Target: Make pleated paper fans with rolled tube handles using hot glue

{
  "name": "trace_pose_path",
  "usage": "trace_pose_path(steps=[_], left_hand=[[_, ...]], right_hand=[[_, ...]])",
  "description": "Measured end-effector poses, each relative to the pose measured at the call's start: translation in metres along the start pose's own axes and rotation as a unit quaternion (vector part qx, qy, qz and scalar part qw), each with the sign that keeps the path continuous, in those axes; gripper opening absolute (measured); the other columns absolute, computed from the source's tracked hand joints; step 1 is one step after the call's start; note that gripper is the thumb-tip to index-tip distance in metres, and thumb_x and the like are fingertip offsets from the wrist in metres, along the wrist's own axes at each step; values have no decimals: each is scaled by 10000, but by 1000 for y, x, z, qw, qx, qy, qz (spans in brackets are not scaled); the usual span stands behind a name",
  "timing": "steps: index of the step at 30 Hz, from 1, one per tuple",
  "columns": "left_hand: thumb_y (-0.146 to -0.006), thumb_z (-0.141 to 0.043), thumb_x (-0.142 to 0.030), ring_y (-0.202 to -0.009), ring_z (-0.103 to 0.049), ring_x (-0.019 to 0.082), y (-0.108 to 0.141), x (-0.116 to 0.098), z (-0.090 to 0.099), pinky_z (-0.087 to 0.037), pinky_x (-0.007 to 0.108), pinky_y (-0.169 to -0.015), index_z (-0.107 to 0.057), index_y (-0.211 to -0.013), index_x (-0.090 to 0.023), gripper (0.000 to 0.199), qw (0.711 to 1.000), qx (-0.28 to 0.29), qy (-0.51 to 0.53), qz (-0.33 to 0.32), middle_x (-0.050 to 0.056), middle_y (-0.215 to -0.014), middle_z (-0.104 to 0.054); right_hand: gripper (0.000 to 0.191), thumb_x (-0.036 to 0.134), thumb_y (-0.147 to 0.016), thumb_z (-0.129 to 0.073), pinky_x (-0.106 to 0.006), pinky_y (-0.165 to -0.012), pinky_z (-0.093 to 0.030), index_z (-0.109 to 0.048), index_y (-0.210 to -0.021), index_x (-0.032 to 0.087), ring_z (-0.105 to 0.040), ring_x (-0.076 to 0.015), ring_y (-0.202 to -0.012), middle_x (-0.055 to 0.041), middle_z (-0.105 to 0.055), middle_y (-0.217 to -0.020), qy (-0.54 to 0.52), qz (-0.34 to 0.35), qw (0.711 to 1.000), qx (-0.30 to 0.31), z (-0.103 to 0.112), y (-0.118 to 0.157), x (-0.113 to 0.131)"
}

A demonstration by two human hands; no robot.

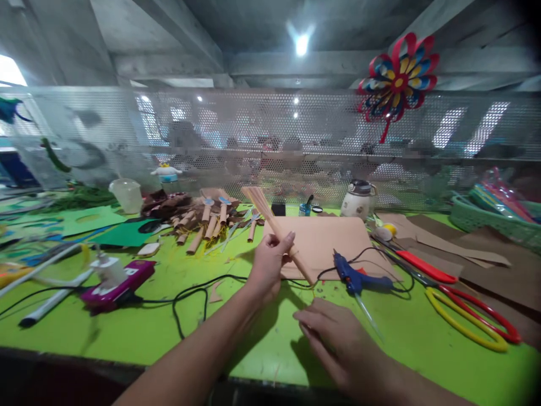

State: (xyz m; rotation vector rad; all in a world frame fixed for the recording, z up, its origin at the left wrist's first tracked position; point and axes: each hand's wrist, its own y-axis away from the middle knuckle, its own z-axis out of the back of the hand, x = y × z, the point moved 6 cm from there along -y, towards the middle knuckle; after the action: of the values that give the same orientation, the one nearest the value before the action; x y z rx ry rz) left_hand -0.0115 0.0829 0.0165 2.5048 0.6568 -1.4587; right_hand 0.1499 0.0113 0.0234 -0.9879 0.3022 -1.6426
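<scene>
My left hand (270, 260) is closed round a long tan paper broom-like piece (264, 208), its wider end up and to the left, its narrow end down to the right. Below that narrow end, my right hand (329, 338) has its thumb and fingers pressed together near a thin yellow strand; whatever it pinches is too small to name. Behind both hands lies a tan paper sheet (333, 239). To its right, a blue glue gun (355, 277) rests on the green table (253, 355).
Rolled brown pieces (211, 225) lie behind on the left, a purple power strip (120, 286) nearer. On the right are large scissors (469, 310), brown paper (499, 265) and a green basket (494, 223). A jug (357, 200) stands at the back. Black cable crosses the table.
</scene>
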Motion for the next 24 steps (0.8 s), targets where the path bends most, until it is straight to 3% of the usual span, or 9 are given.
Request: trace_pose_path(steps=[2,4,5,7,9,14,18,21,24], left_hand=[[-554,-891,-402,-654,-522,86,0,-2,0,-432,200,-565,-575,-755,-149,451,1000,-7,12,3,-37,-706,-559],[-549,-892,-403,-648,-522,75,1,-5,-1,-438,188,-572,-578,-761,-148,457,1000,-7,25,7,-38,-711,-571],[-544,-894,-401,-640,-518,68,1,-6,-2,-438,181,-574,-581,-756,-145,457,999,-6,31,11,-39,-705,-574],[-529,-904,-387,-610,-505,56,2,-7,-3,-430,168,-566,-582,-725,-135,454,999,0,38,23,-42,-669,-566],[-514,-915,-368,-578,-490,49,3,-7,-5,-413,161,-543,-578,-689,-129,449,998,8,42,38,-45,-627,-551],[-528,-915,-340,-526,-472,41,3,-6,-5,-373,152,-489,-567,-675,-128,433,997,6,48,64,-49,-587,-543],[-560,-904,-334,-498,-465,40,1,-5,-2,-349,154,-465,-545,-662,-134,423,996,-11,52,69,-45,-568,-546],[-579,-893,-337,-483,-455,42,-1,-4,2,-333,158,-454,-539,-663,-138,415,996,-26,52,66,-41,-556,-549],[-570,-893,-367,-472,-442,52,-3,1,4,-311,171,-436,-538,-650,-140,428,996,-33,46,68,-30,-541,-551]], right_hand=[[228,206,-891,-533,-318,-624,-489,-683,-1043,126,-621,-199,-702,-106,-690,-803,-135,-191,972,16,-15,0,-22],[324,315,-882,-583,-281,-561,-482,-632,-1136,119,-606,-155,-604,-84,-695,-797,-333,-371,867,-12,-34,5,-39],[383,342,-861,-615,-253,-526,-465,-598,-1171,117,-588,-131,-561,-70,-694,-787,-418,-419,804,-49,-41,5,-44],[441,344,-798,-693,-208,-495,-441,-572,-1154,115,-567,-102,-528,-52,-695,-751,-527,-446,710,-140,-46,2,-49],[412,297,-720,-770,-185,-504,-445,-597,-1049,118,-568,-90,-537,-44,-696,-716,-567,-432,667,-214,-44,-3,-52],[341,253,-616,-860,-146,-490,-428,-639,-848,136,-546,-61,-516,9,-657,-640,-549,-387,675,-306,-28,-9,-55],[354,367,-613,-864,-128,-407,-338,-660,-731,102,-470,-31,-429,31,-589,-551,-529,-425,680,-279,-40,-9,-50],[409,464,-668,-812,-142,-391,-319,-685,-755,86,-458,-40,-419,19,-582,-544,-522,-421,699,-250,-50,-15,-44],[435,452,-695,-787,-151,-398,-324,-692,-939,105,-459,-54,-425,21,-602,-559,-532,-412,693,-257,-54,-22,-43]])
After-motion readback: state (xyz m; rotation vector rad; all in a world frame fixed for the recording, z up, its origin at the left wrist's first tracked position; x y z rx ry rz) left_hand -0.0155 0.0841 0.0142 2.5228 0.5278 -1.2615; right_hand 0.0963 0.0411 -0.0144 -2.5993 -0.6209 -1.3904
